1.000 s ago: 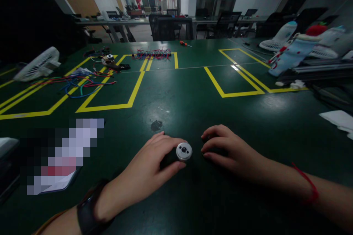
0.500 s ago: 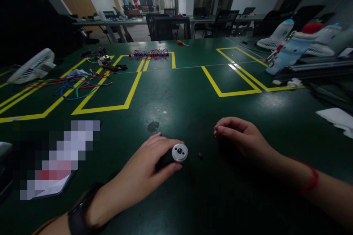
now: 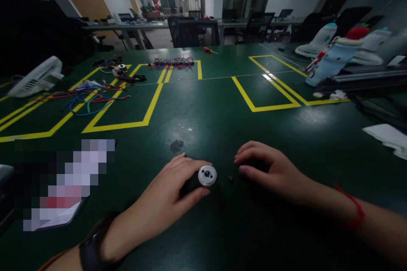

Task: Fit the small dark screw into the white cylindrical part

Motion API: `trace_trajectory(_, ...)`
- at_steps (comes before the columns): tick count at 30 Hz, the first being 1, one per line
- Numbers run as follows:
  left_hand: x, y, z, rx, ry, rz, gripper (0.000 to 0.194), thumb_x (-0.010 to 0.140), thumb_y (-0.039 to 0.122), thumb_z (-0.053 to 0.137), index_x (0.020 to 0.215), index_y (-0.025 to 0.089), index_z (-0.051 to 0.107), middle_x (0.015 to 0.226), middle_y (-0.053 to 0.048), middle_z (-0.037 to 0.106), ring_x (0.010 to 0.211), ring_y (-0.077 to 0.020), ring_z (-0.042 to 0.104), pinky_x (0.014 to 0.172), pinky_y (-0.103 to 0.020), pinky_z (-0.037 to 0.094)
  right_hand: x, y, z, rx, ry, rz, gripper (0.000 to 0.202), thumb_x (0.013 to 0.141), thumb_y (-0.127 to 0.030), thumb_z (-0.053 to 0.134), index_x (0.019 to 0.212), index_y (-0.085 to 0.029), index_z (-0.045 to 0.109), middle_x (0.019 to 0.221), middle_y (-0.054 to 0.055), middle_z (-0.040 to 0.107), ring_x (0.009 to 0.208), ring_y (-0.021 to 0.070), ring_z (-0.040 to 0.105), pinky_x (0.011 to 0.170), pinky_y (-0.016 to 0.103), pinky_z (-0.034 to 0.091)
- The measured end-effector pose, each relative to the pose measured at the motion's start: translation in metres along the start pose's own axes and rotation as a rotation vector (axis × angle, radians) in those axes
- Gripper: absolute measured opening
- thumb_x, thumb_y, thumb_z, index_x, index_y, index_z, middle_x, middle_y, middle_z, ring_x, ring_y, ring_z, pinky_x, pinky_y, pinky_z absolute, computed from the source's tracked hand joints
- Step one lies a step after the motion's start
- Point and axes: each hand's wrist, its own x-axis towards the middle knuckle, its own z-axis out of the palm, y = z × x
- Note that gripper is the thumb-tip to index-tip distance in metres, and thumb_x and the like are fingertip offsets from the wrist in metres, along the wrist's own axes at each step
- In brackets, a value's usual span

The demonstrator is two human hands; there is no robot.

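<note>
My left hand (image 3: pixel 176 188) is closed around a round silver metal part (image 3: pixel 207 176) with a dark centre and small holes in its top face. Thumb and forefinger grip it from either side on the green table (image 3: pixel 203 135). Just right of it lies a tiny dark ring-shaped piece (image 3: pixel 230 178), too small to name surely. My right hand (image 3: pixel 270 169) hovers close to that piece on its right, thumb and fingers apart, holding nothing that I can see.
A pixelated flat object (image 3: pixel 73 186) lies at the left. Coloured wires (image 3: pixel 92 95) and a white fan (image 3: pixel 38 77) are beyond it. Farther back are a wire bundle (image 3: pixel 171 62) and an orange screwdriver (image 3: pixel 208 50). A blue bottle (image 3: pixel 332 61) and white tissue (image 3: pixel 386 137) are at the right.
My right hand has moved left and slightly down towards the tiny dark piece, and its thumb and fingers have spread apart. My left hand and the metal part have stayed put.
</note>
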Motion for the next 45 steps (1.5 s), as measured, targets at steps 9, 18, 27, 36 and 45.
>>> trace_trajectory(9, 0.000, 0.002, 0.000, -0.011, 0.005, 0.014, 0.034, 0.091, 0.027, 0.060, 0.122, 0.031, 0.049, 0.119, -0.001, 0.062, 0.111, -0.0235, 0.056, 0.113, -0.053, 0.021, 0.011, -0.017, 0.015, -0.169, -0.036, -0.239, 0.014, 0.085, -0.020, 0.065, 0.099, -0.022, 0.067, 0.114, 0.008, 0.056, 0.104, 0.0201, 0.058, 0.090, 0.035, 0.050)
trace_trajectory(18, -0.003, 0.000, 0.003, 0.014, 0.036, 0.032, 0.036, 0.091, 0.027, 0.060, 0.125, 0.029, 0.048, 0.122, -0.003, 0.061, 0.118, -0.0254, 0.053, 0.113, -0.051, 0.024, 0.030, -0.046, 0.026, -0.202, -0.022, -0.315, 0.010, 0.085, -0.025, 0.065, 0.094, -0.021, 0.069, 0.109, 0.007, 0.060, 0.096, 0.0190, 0.060, 0.085, 0.034, 0.049)
trace_trajectory(27, 0.000, 0.002, 0.000, -0.012, 0.000, 0.017, 0.033, 0.091, 0.027, 0.060, 0.121, 0.030, 0.048, 0.120, 0.000, 0.062, 0.113, -0.0223, 0.055, 0.114, -0.050, 0.020, 0.020, -0.041, 0.016, -0.094, 0.026, -0.220, 0.007, 0.087, -0.023, 0.062, 0.085, -0.018, 0.067, 0.099, 0.006, 0.063, 0.092, 0.0166, 0.060, 0.082, 0.029, 0.048)
trace_trajectory(36, -0.001, 0.002, -0.001, -0.006, -0.023, -0.015, 0.035, 0.092, 0.029, 0.059, 0.125, 0.033, 0.046, 0.122, 0.002, 0.061, 0.114, -0.0214, 0.054, 0.114, -0.049, 0.017, 0.002, -0.001, 0.003, 0.273, 0.096, 0.157, 0.021, 0.092, -0.035, 0.058, 0.079, -0.019, 0.062, 0.075, -0.001, 0.057, 0.067, 0.0114, 0.053, 0.060, 0.024, 0.043)
trace_trajectory(45, -0.001, -0.001, 0.000, 0.013, -0.027, -0.010, 0.039, 0.092, 0.029, 0.059, 0.128, 0.033, 0.045, 0.126, 0.002, 0.059, 0.117, -0.0211, 0.053, 0.115, -0.048, 0.016, 0.000, 0.000, 0.004, 0.420, 0.100, 0.197, 0.020, 0.090, -0.034, 0.060, 0.078, -0.019, 0.063, 0.074, -0.001, 0.058, 0.065, 0.0094, 0.052, 0.055, 0.021, 0.040)
